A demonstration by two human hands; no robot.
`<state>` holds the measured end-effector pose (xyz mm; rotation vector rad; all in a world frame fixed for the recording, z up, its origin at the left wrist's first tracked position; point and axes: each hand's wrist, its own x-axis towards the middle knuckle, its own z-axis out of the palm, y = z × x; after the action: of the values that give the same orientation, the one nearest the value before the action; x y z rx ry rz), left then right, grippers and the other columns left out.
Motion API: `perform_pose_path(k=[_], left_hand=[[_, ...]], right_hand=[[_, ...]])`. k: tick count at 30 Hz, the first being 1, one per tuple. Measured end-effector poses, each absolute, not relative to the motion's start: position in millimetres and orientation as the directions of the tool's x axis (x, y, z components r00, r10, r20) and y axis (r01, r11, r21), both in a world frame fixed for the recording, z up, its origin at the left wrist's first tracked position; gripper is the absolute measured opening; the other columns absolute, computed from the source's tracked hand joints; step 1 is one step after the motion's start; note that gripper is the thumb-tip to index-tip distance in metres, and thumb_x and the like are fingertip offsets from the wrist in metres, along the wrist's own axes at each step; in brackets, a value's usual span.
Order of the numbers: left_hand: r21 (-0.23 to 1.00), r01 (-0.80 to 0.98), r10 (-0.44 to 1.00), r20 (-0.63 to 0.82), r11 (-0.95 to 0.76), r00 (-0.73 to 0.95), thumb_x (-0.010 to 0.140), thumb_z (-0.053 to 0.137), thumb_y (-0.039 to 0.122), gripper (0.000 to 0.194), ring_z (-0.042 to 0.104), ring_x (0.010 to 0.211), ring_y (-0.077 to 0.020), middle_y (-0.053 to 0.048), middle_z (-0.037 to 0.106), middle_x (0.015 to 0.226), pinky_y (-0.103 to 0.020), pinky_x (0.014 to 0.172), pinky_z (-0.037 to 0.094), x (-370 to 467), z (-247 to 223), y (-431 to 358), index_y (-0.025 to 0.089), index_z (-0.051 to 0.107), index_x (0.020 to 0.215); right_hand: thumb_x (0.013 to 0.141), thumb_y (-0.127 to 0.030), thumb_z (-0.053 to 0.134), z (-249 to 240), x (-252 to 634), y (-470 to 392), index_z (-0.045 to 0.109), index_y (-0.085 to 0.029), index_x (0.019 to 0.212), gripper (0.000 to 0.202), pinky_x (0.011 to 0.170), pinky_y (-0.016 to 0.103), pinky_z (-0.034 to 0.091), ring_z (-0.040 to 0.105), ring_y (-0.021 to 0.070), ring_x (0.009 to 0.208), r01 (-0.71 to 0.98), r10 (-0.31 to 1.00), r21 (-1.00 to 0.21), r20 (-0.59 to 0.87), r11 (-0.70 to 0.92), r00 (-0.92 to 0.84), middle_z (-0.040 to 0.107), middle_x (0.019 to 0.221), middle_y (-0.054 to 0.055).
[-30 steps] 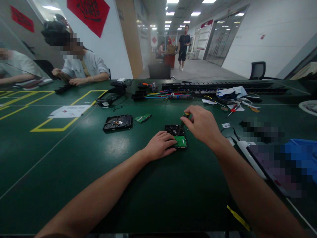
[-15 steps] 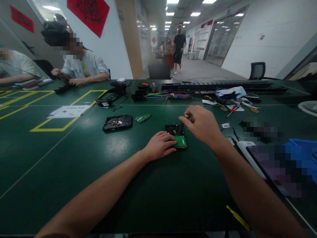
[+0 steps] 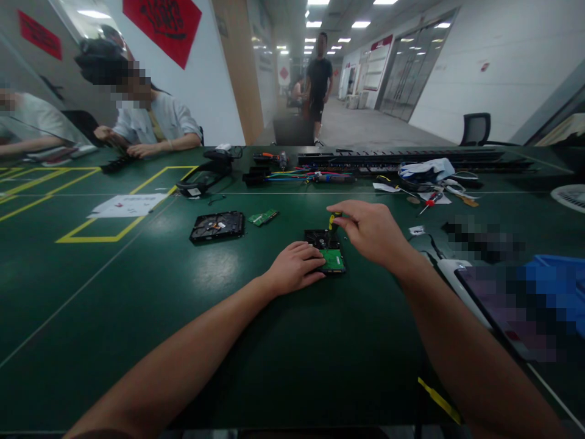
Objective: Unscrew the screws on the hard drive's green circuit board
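Though a loose board [image 3: 264, 218] lay left, the flat left hand [image 3: 296, 267] steadied a drive's [image 3: 313, 235] fitted board [image 3: 334, 261], the right hand [image 3: 371, 230] gripping a screwdriver [image 3: 334, 220].

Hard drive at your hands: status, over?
Left hand resting on hard drive. Right hand gripping screwdriver, tip contact unclear. Second drive and loose circuit board lie apart, leftward.

Green circuit board [image 3: 333, 261], yellow-black screwdriver [image 3: 333, 221]
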<state>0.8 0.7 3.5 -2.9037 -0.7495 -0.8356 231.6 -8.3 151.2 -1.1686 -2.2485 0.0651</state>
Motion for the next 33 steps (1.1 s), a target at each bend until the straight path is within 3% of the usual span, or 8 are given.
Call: perform_pose_path(k=[8, 33], left_hand=[[0.100, 0.455, 0.440, 0.504, -0.885, 0.744, 0.107, 0.059, 0.047, 0.035, 0.069, 0.119, -0.0246, -0.009, 0.074, 0.128, -0.048, 0.116, 0.047, 0.9, 4.8, 0.5, 0.022, 0.073, 0.127], [0.110, 0.463, 0.455, 0.475, -0.880, 0.753, 0.105, 0.061, 0.043, 0.032, 0.066, 0.121, -0.0264, -0.009, 0.073, 0.125, -0.050, 0.118, 0.045, 2.8, 9.9, -2.3, 0.022, 0.072, 0.127]], right_hand=[[0.099, -0.015, 0.055, 153.5, 229.3, -10.8, 0.079, -0.018, 0.123, 0.034, 0.106, 0.048, 0.057, 0.075, 0.0290, 0.117, 0.721, 0.741, -0.285, 0.496, 0.632, -0.454, 0.080, 0.125, 0.012], [0.099, -0.017, 0.056, 152.1, 229.6, -9.0, 0.078, -0.019, 0.122, 0.032, 0.107, 0.048, 0.055, 0.074, 0.0287, 0.118, 0.736, 0.752, -0.283, 0.493, 0.615, -0.438, 0.080, 0.126, 0.011]])
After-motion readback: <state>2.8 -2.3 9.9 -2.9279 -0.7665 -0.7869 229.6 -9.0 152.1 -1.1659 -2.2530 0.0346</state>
